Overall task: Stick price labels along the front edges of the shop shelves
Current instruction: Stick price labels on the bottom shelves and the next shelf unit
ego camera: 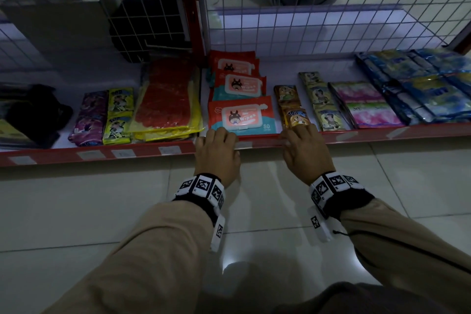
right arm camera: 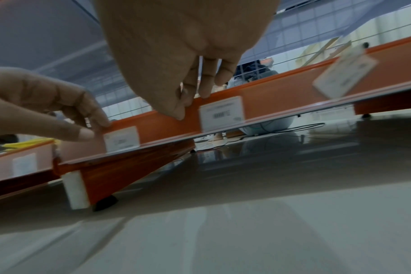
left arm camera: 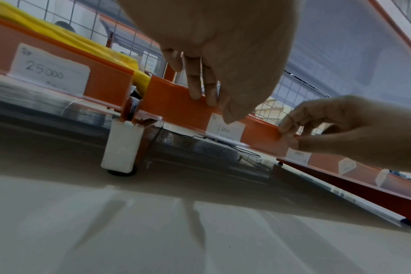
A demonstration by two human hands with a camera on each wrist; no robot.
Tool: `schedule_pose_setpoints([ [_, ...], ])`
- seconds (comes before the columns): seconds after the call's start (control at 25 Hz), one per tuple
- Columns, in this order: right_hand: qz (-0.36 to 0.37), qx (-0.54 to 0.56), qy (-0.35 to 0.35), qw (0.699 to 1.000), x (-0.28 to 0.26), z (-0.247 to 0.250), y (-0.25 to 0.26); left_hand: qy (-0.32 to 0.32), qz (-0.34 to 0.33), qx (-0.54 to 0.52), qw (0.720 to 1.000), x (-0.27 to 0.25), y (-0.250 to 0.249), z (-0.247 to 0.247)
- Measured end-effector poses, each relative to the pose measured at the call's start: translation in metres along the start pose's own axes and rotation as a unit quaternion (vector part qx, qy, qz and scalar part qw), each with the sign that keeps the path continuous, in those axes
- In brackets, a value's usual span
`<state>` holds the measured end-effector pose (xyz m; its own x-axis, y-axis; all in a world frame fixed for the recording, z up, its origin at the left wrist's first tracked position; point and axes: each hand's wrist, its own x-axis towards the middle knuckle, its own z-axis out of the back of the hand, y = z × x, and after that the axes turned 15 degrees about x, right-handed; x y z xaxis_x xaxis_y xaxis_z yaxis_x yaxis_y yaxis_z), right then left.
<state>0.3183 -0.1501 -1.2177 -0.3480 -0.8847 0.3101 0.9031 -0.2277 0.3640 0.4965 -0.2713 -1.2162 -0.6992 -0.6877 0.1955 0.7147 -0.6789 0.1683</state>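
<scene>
1. Left hand (ego camera: 216, 153): the grip pinches the front rail (left arm camera: 176, 103) of the bottom shelf. The fingers drape over the rail's top edge, and the thumb presses on the rail face at the upper near corner of the price label (left arm camera: 225, 129).
2. Right hand (ego camera: 304, 153): the grip is closed on the same rail. Fingertips and thumb nip its upper edge, and no loose label shows in it.
3. Price label, position: it sits flat on the rail face between your two grips. It touches the left thumb and lies well clear of the right grip, so the left hand is nearer.
4. Price label, axis: the long side runs along the rail, level with it, on the line from one grip to the other.
5. Price label, facing: the printed side points outward toward you and away from the goods, with the figures upright.
6. Judgement: pressing it flat probably calls for a thumb stroke along that axis, from the left grip toward the right.
7. Neighbouring label (right arm camera: 221, 113): it is already on the rail, just beyond the right grip on its outer side.
</scene>
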Motion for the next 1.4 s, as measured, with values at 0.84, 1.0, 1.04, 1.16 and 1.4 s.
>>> schedule_pose_setpoints([
  [0.84,0.041,0.044,-0.019,0.998,-0.023,0.009,-0.054,-0.004,-0.12,-0.015,0.993,0.023,-0.092,0.011],
  [1.0,0.04,0.029,-0.011,0.999,-0.02,0.009,-0.051,0.015,-0.109,-0.023,0.994,0.025,-0.096,0.01],
  [1.04,0.03,0.024,-0.004,0.999,-0.019,0.01,-0.049,0.015,-0.108,-0.021,0.994,0.024,-0.096,0.009],
  [1.16,0.003,0.004,0.011,1.0,-0.015,0.011,-0.044,0.016,-0.102,-0.013,0.995,0.022,-0.098,0.009],
  [1.4,0.003,0.014,0.024,1.0,-0.014,0.01,-0.045,0.029,-0.08,-0.016,0.996,0.02,-0.102,0.008],
])
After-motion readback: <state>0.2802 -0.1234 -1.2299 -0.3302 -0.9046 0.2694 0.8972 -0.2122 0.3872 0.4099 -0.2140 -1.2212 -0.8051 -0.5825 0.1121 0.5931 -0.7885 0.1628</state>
